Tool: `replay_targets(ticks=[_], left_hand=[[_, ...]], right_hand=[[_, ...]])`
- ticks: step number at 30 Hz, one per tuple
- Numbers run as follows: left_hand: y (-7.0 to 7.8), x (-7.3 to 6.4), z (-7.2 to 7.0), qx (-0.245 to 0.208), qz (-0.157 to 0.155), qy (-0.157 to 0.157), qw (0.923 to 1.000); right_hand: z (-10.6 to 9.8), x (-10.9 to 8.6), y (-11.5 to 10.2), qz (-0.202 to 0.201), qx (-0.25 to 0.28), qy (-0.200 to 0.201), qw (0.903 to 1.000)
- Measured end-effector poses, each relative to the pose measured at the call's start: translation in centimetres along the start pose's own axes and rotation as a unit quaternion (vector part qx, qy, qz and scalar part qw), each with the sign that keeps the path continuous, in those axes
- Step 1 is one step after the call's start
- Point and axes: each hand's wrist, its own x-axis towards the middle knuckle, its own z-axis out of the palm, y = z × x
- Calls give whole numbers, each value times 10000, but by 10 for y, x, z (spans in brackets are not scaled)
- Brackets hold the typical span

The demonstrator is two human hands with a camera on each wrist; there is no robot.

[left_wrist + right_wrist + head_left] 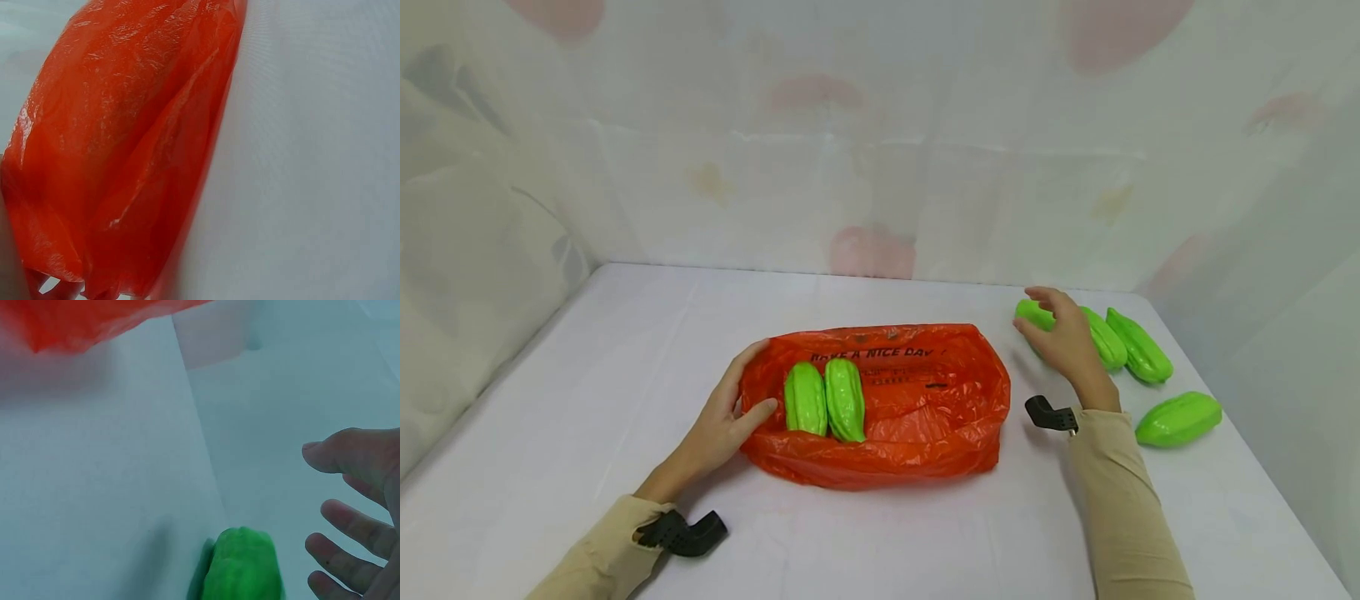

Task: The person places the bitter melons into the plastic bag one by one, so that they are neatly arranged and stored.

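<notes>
From the head view, the left hand (724, 421) pinches the orange bag (925, 408) rim; the right hand (1063, 337), fingers spread, hovers over a green gourd (1033, 314) lying crosswise near the table's far right edge. Its wrist view shows the gourd's end (240, 569) under loose fingers (340, 550), white table (94, 487) free leftward

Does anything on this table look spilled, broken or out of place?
Nothing stands out. The orange bag lies on its side, crumpled but not visibly torn, with two green vegetables neatly side by side inside. The others lie loose on the table by the right hand. The left hand holds the bag's edge.
</notes>
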Motion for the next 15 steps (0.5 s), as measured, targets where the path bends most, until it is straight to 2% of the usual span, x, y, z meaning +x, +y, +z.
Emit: replay_targets(ticks=[7,15], left_hand=[[0,0,0,28,11,28,10000],[-1,0,0,60,34,28,10000]], right_hand=[[-1,-1,11,446,10,15,9990],[0,-1,22,564,-167,-165,9981]])
